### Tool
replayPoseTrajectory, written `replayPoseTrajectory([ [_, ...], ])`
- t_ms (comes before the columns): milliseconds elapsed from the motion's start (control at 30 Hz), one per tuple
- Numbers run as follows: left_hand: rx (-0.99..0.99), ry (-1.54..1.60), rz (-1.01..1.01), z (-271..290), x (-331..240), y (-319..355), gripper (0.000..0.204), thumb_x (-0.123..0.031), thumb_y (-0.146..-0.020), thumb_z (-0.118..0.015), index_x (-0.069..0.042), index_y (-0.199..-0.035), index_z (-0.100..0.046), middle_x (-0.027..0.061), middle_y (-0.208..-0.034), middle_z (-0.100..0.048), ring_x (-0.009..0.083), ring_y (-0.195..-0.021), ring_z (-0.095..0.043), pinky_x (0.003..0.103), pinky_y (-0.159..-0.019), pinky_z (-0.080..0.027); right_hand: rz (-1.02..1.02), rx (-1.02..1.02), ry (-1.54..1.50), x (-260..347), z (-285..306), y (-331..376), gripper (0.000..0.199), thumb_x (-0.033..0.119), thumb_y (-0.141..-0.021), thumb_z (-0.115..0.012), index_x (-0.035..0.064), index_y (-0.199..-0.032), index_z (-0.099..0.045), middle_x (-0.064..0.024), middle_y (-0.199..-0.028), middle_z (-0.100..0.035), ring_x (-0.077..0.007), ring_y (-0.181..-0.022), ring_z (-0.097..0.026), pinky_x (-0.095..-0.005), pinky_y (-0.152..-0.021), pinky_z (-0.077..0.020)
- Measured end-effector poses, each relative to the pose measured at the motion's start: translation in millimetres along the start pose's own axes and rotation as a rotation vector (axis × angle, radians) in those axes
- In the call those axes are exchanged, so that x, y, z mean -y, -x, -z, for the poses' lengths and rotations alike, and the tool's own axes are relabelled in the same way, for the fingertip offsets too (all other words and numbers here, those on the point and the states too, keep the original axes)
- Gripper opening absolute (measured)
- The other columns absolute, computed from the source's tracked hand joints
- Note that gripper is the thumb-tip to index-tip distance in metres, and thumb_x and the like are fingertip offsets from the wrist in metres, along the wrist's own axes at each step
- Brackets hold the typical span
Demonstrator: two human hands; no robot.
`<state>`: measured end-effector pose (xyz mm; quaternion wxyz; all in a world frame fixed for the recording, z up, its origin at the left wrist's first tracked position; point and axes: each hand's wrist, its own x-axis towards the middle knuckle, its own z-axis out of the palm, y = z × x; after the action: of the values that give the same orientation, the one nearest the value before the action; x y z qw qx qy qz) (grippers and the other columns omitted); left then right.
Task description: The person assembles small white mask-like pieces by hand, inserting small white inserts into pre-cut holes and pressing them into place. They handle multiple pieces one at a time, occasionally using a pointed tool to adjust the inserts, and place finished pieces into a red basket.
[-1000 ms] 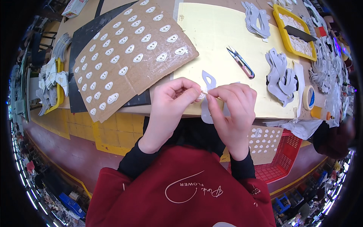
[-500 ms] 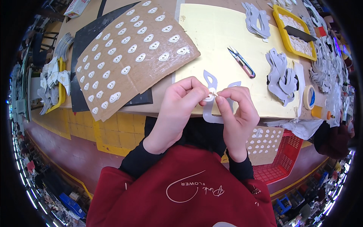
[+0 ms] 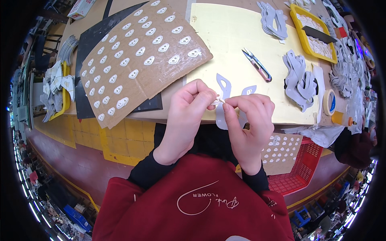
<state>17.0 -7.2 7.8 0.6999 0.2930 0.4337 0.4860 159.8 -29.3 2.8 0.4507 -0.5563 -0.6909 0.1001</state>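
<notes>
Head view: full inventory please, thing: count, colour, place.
Mask cutout: one, white, held at table edge between both hands.
Cardboard sheet: one, brown, rows of white oval pieces on it, left of centre.
Black sheet: one, under the cardboard.
Mat: one, pale yellow, table centre.
Snips: one, pink handles, on mat.
Mask stacks: several, grey-white, right side.
Tray: one, yellow, top right.
Tape roll: one, right edge.
Basket: one, red, lower right.
Left hand: pinching a small piece at the cutout.
Right hand: pinching the same spot.
</notes>
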Motion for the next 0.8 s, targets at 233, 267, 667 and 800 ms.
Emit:
replayPoseTrajectory([
  [233,-0.028,-0.054,-0.048,3,1,-1,0.013,-0.009,-0.095,-0.058,-0.005,-0.082,-0.058,-0.0025,-0.079,-0.055,0.0049,-0.078,-0.049,0.023,-0.075,-0.04,-0.191,0.006,-0.283,4,5,5,0.014,0.003,-0.078,-0.077,0.0074,-0.089,-0.069,-0.0029,-0.083,-0.068,-0.0224,-0.084,-0.058,-0.0337,-0.083,-0.0393],
  [267,-0.034,-0.049,-0.048,2,0,-1,0.013,-0.009,-0.095,-0.058,-0.005,-0.082,-0.058,-0.0025,-0.078,-0.055,0.0049,-0.078,-0.049,0.023,-0.075,-0.04,-0.21,-0.004,-0.316,4,6,5,0.014,0.003,-0.078,-0.077,0.0071,-0.089,-0.069,-0.0031,-0.083,-0.068,-0.0226,-0.084,-0.058,-0.0336,-0.083,-0.0392],
  [667,-0.048,-0.06,-0.077,1,-1,2,0.014,-0.007,-0.095,-0.057,-0.005,-0.08,-0.056,-0.0029,-0.077,-0.054,0.0037,-0.075,-0.048,0.022,-0.072,-0.039,-0.096,0.098,-0.104,8,5,-1,0.01,0.006,-0.081,-0.075,0.0085,-0.09,-0.069,-0.0021,-0.084,-0.067,-0.0225,-0.084,-0.057,-0.0346,-0.082,-0.0379],
  [800,-0.05,-0.065,-0.097,-1,-2,3,0.014,-0.006,-0.094,-0.058,-0.005,-0.08,-0.055,-0.0032,-0.077,-0.053,0.0029,-0.074,-0.047,0.021,-0.07,-0.039,-0.074,0.112,-0.037,11,5,-3,0.009,0.006,-0.083,-0.074,0.0083,-0.09,-0.069,-0.0027,-0.085,-0.067,-0.0224,-0.085,-0.057,-0.0345,-0.083,-0.0379],
])
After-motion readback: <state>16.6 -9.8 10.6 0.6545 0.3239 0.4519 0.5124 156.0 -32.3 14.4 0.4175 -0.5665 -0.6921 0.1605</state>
